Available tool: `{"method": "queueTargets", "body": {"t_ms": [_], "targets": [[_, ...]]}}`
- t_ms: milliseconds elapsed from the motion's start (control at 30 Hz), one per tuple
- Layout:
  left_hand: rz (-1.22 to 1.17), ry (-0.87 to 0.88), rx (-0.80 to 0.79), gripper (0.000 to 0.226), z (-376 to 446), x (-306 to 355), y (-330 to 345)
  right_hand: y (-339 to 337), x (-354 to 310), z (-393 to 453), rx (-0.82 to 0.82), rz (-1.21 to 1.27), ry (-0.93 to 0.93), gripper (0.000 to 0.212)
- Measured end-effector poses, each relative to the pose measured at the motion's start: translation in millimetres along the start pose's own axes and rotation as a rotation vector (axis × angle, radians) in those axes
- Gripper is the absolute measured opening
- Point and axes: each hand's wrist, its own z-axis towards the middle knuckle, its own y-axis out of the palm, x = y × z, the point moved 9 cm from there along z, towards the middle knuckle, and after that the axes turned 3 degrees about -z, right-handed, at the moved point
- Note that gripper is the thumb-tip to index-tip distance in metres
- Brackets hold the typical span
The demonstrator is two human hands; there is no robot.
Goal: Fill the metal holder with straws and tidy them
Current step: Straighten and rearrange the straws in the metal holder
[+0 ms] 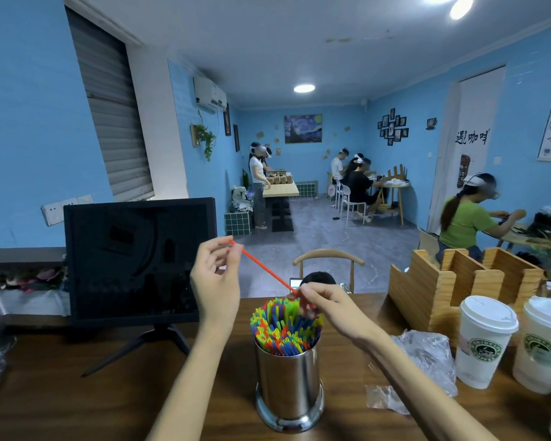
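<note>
Holding one red straw (264, 268) stretched between both hands, you are at the step of adding it to the metal holder (289, 386), which stands near the front edge of the desk (77, 393), about midway along it. Your left hand (215, 281) pinches the straw's upper end between thumb and fingertips, raised above and to the left of the holder. Your right hand (325, 305) is closed on the lower end, right over the packed straws (283, 329) at the holder's far rim.

The holder already looks close to full, so the red one probably needs a gap. Judge where the bundle sits loosest, likely near the rim under your right hand, and aim the lower tip there. Bring your left hand over so the straw stands nearly upright before you push; a slanted straw will likely buckle or catch on its neighbours. Feed it down with short pinches close to the entry point. Once it seats, level the tops with a flat palm, since several stick up unevenly. Keep your right forearm off the plastic wrapper (423, 358) beside the holder.
</note>
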Motion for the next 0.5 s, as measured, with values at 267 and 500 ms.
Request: {"method": "queueTargets", "body": {"t_ms": [267, 500], "targets": [[0.307, -0.253, -0.248, 0.01, -5, -62, -7, -52, 4, 4, 0.401, 0.474, 0.111, 0.021], [0.589, -0.257, -0.579, 0.004, -42, -82, 23, -69, -20, 17, 0.544, 0.272, -0.032, 0.013]]}}
